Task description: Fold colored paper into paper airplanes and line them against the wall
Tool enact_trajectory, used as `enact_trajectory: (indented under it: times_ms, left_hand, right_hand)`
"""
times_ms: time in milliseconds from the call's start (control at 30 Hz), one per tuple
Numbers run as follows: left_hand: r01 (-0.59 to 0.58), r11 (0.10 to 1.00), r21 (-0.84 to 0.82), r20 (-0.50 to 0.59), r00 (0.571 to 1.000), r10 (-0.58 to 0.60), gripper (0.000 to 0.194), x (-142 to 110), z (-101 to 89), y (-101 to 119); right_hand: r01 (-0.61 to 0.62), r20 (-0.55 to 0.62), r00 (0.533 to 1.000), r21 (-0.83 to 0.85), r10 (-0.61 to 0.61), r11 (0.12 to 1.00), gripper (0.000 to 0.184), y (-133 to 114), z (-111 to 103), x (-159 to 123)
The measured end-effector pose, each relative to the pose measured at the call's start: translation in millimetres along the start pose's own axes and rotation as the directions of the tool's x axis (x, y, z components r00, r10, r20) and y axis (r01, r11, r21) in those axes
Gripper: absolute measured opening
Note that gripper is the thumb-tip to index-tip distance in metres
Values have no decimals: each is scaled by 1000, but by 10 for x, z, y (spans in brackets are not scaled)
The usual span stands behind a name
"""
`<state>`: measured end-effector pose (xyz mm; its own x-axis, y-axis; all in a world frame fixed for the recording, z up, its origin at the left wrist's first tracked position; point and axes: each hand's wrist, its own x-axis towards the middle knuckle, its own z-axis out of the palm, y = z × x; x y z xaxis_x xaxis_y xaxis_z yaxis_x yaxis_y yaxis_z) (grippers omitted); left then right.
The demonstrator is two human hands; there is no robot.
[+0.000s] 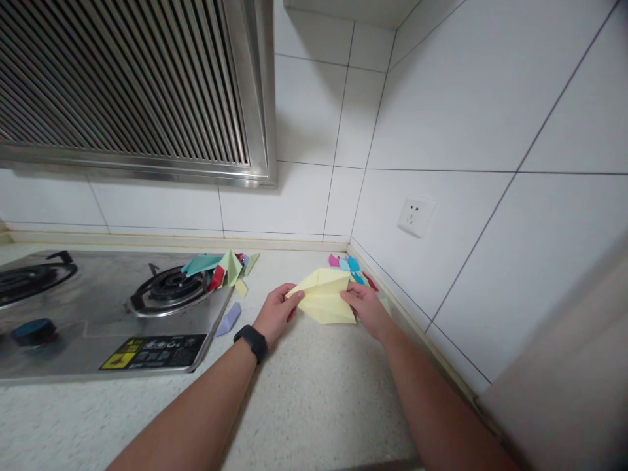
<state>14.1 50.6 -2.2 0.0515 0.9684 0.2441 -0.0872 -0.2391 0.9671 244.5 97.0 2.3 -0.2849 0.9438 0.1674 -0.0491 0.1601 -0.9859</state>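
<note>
A pale yellow sheet of folding paper (324, 297) with crease lines is held between both hands above the speckled countertop (314, 405). My left hand (279, 309), with a black watch on its wrist, pinches the paper's left corner. At the right edge, my right hand (366, 306) grips it with the thumb on top. Just behind the paper lie small folded paper pieces (354, 263) in pink, blue and red, partly hidden by it. Left of my left hand a lavender folded piece (229, 319) rests near the stove's edge.
A steel gas stove (118, 333) with burners (175, 288) fills the left side. Several folded paper pieces (229, 268) in green, teal and red lie at its right edge. A range hood (260, 131) hangs above. The tiled wall at right has a socket (416, 216).
</note>
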Motion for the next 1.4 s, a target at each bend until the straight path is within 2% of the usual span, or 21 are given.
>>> enact_trajectory:
  times_ms: [300, 567, 1167, 1400]
  left_hand:
    - [1, 1000, -14, -28, 1000, -2, 36, 29, -41, -19]
    - [-16, 999, -28, -2, 1000, 16, 35, 25, -53, -26]
    - [-4, 999, -37, 7, 1000, 5, 36, 13, -40, -25]
    - [7, 1000, -26, 17, 1000, -6, 40, -14, -32, 19]
  right_hand:
    - [16, 18, 1000, -49, -15, 999, 23, -40, 60, 22]
    - [9, 4, 1000, -96, -8, 995, 24, -11, 14, -10]
    - [-3, 9, 1000, -68, 3, 998, 21, -24, -7, -20]
    - [-2, 31, 1000, 0, 2, 1000, 24, -22, -22, -21]
